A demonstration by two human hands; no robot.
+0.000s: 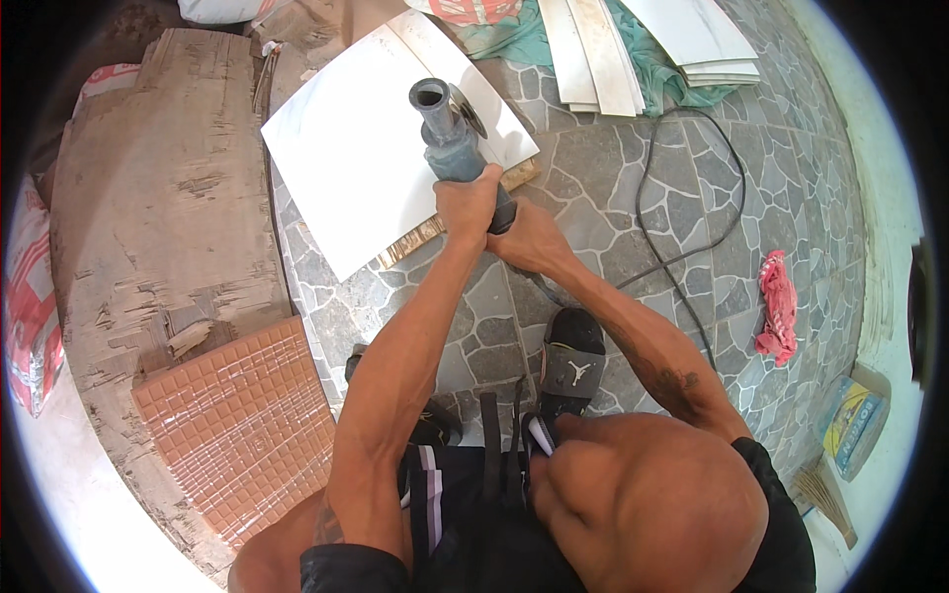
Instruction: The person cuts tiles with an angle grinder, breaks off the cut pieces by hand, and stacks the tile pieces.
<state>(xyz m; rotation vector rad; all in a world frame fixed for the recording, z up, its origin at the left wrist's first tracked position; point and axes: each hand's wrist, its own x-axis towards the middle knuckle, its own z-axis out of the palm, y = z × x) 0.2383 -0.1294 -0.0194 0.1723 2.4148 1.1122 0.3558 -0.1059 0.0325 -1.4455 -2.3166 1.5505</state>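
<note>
A dark grey-blue angle grinder is gripped by both of my hands over a large white tile. My left hand wraps round the middle of its body. Behind it, my right hand closes on the rear end, where the power cable leaves. The cutting disc stands edge-on at the right of the tool head, over the tile; whether it touches the surface I cannot tell. A thin line crosses the tile's far part. Wood supports the tile's near edge.
A cable loops over the stone-patterned floor to the right. Brown gridded tile lies on worn plywood at left. Cut white tile pieces, a green cloth, a red rag and a box lie around.
</note>
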